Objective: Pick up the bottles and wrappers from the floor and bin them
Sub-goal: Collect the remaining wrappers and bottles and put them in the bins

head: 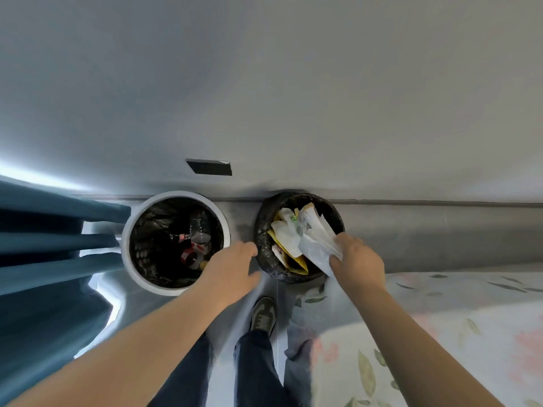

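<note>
Two bins stand against the wall. The white-rimmed bin (129, 230) on the left has a black liner and holds several plastic bottles (198, 230). The dark bin (263, 230) on the right holds yellow and white wrappers (286, 236). My right hand (357, 259) grips a crumpled white wrapper (316, 236) over the dark bin's opening. My left hand (232, 267) hovers with relaxed fingers between the two bins, over the white bin's near rim, and holds nothing.
Blue curtains (44, 259) hang at the left, close to the white bin. A floral bedspread (440, 333) fills the lower right. My legs and one shoe (263, 314) stand on the grey floor strip between them. A dark wall fitting (210, 167) sits above the bins.
</note>
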`<state>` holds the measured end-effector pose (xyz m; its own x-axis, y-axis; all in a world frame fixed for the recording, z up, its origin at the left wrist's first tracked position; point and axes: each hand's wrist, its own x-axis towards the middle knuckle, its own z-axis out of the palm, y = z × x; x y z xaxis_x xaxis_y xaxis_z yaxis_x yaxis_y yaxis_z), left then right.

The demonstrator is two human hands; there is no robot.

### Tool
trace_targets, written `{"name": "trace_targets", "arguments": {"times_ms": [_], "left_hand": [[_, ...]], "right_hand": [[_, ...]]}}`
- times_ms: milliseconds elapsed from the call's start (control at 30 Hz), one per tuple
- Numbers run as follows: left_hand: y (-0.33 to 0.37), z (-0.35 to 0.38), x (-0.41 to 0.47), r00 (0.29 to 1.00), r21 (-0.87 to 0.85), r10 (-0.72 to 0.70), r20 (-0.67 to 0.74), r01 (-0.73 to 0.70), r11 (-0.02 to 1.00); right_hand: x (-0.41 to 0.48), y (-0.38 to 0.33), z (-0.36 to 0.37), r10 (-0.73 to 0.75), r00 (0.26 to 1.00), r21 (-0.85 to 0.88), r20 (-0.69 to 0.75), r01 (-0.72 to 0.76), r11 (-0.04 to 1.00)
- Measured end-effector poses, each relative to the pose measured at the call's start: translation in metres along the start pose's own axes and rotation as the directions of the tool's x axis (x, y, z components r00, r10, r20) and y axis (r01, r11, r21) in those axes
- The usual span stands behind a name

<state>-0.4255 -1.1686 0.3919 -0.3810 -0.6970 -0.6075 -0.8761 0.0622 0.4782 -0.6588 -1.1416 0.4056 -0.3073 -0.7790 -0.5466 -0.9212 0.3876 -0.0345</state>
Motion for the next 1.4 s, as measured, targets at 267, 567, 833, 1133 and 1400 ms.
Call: {"name": "trace_targets", "arguments": {"times_ms": [267,567,833,1133,1400], "left_hand": [[0.039,0.028,0.091,0.988,0.317,0.143,0.049,-0.152,0.936],[-0.002,0.092,0.147,0.988,0.378,0.045,0.151,-0.1,0.921],[-0.029,0.118,0.169,0.98,0.361,-0.069,0.187,-0.003,0.933],[-0.036,0.13,0.184,0.98,0.341,-0.059,0.191,-0.01,0.94],[-0.039,0.13,0.183,0.979,0.353,-0.05,0.198,-0.024,0.935]], "right_hand": [[0.064,0.025,0.031,0.014,0.999,-0.035,-0.042,-0.016,0.999],[0.121,0.028,0.091,-0.047,0.995,-0.228,0.084,0.066,0.971],[0.143,0.015,0.144,-0.115,0.962,-0.14,0.246,0.153,0.978],[0.162,0.006,0.154,-0.023,0.982,0.199,0.19,-0.016,0.98],[0.128,0.031,0.161,-0.036,0.964,0.08,0.262,0.016,0.997]]}}
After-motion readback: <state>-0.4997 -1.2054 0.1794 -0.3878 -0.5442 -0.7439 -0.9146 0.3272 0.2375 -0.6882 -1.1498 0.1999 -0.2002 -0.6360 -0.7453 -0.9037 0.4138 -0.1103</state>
